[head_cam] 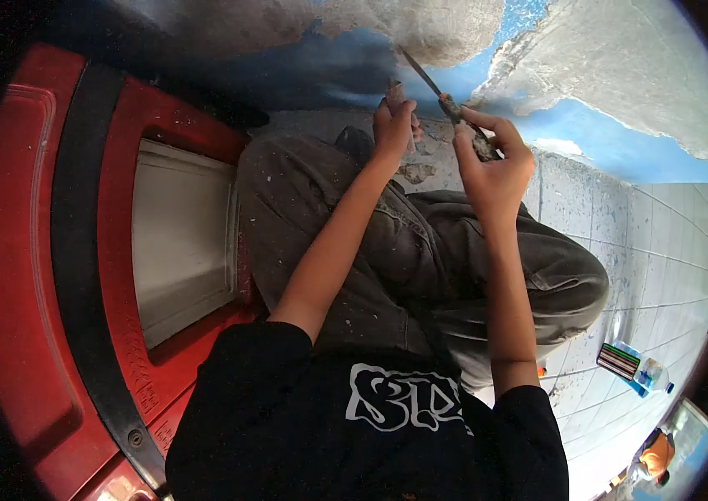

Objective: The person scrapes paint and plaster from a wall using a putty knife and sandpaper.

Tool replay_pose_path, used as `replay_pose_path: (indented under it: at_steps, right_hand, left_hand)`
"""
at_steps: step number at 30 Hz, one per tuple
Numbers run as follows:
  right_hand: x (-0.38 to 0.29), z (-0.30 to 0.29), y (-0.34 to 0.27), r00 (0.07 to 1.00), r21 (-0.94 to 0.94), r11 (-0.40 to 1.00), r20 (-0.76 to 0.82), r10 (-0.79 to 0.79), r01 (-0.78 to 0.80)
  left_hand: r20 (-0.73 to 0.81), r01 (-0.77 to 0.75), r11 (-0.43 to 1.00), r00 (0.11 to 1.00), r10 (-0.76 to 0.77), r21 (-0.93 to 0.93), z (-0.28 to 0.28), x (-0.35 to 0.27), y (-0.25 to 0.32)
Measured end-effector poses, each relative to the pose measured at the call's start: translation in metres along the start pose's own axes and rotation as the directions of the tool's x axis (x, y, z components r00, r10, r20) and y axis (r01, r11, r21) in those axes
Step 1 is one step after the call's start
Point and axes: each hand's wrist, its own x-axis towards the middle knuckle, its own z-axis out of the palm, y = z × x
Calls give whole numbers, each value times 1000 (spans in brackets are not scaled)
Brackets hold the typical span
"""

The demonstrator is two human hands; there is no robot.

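Note:
In my left hand (396,128) is a short, rough rod-like piece (395,95) with a dull pinkish surface; I cannot tell what it is. My right hand (496,156) grips a long narrow metal tool (421,70) by its worn, mottled handle, its thin tip pointing up and to the left. Close in front of both hands stands a wall (354,66) with blue paint and bare grey plaster where the paint has come off. A flat broken flake (416,173) lies on the tiled floor below and between the hands.
A red vehicle panel with a black strip (78,250) stands close at the left. My crossed legs (354,238) rest on white floor tiles (629,225) strewn with chips. At right lie a plastic bottle (654,376) and a striped box (618,361). A person in orange (657,454) is farther off.

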Motion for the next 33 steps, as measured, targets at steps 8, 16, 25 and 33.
replay_pose_path:
  at_steps: [8, 16, 25, 33]
  right_hand:
    - [0, -1, -3, 999, 17, 999, 5, 49, -49]
    - [0, -1, -2, 1000, -38, 999, 22, 1, -1]
    - [-5, 10, 11, 999, 12, 999, 38, -31, 31]
    - [-2, 9, 32, 994, 21, 997, 86, 75, -77]
  left_hand:
    - [35, -47, 999, 998, 48, -24, 1, 0, -1]
    - [43, -43, 999, 998, 43, 11, 3, -3, 2]
    - [260, -255, 939, 946, 192, 232, 4, -7, -4]
    - [211, -126, 931, 976, 55, 342, 6, -4, -4]
